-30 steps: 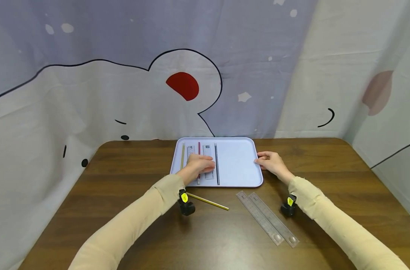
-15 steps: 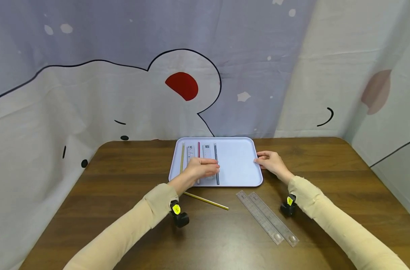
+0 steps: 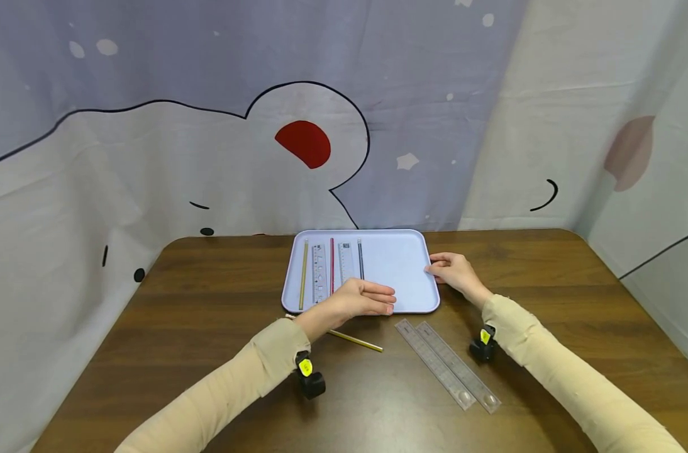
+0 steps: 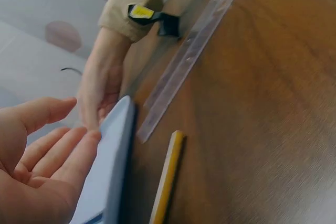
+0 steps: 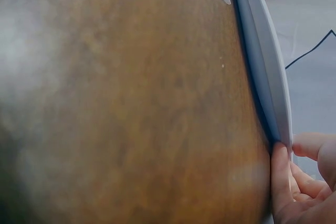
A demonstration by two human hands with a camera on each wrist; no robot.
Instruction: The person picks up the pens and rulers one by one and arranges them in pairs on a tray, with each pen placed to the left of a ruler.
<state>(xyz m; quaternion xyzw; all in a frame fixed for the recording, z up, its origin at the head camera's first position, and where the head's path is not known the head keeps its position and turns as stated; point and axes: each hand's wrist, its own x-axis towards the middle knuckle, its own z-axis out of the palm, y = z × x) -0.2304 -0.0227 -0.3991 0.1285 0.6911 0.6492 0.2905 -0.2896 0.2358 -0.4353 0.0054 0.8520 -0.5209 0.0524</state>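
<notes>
Your left hand [image 3: 362, 299] hovers with fingers released over the tray's [image 3: 400, 264] near edge. Your right hand [image 3: 453, 272] fingers grasp its right rim.

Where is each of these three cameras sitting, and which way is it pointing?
Head: worn on the head, looking forward and down at the table, the tray and a curtain; both sleeves, left hand and right hand show.
Left wrist: beside the left hand, facing across the tray's edge toward the right hand, two rulers and a yellow pencil.
Right wrist: low over the table, facing along the tray's rim; only the right hand's fingers show.
Shared: all three see the tray and the right hand.
</notes>
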